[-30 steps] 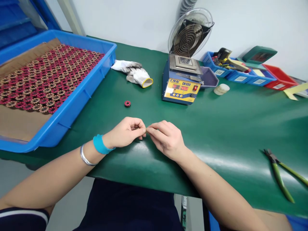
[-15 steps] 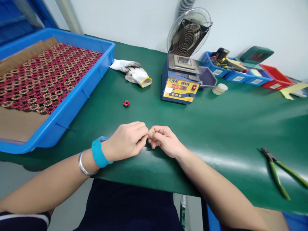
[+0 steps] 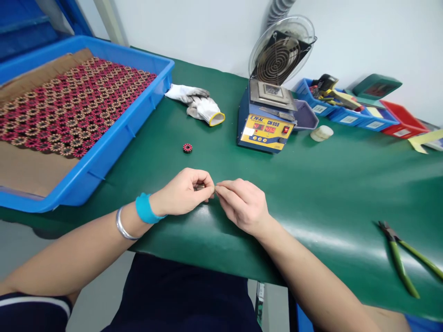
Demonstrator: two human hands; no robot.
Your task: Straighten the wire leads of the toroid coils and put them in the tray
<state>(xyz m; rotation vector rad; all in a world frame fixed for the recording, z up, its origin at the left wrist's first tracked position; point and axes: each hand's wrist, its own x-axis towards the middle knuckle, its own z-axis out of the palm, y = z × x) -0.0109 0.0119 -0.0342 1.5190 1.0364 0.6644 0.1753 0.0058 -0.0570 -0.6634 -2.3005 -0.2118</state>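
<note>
My left hand point(image 3: 188, 191), with a blue band and a silver bangle at the wrist, is closed over the green table. A small coppery object point(image 3: 200, 187) shows between its fingers, mostly hidden, so its kind is unclear. My right hand point(image 3: 244, 203) pinches with thumb and fingertips close against the left fingertips; whatever is in that pinch is too small to make out. Beyond the left hand, a small red-and-black wound ring core point(image 3: 187, 148) lies on the green table mat point(image 3: 221, 161).
At the left stands a blue tray point(image 3: 104, 173) with rows of red and copper wound cores. White gloves point(image 3: 200, 106), a solder pot point(image 3: 265, 129) with a fan point(image 3: 279, 60) behind, a round white container point(image 3: 321, 133) and small bins point(image 3: 348, 117) line the back. Green-handled cutters point(image 3: 398, 258) lie right.
My left hand has turned, so the coppery object shows in its grip. The right hand has rolled over, its back now facing up. The view has shifted slightly.
</note>
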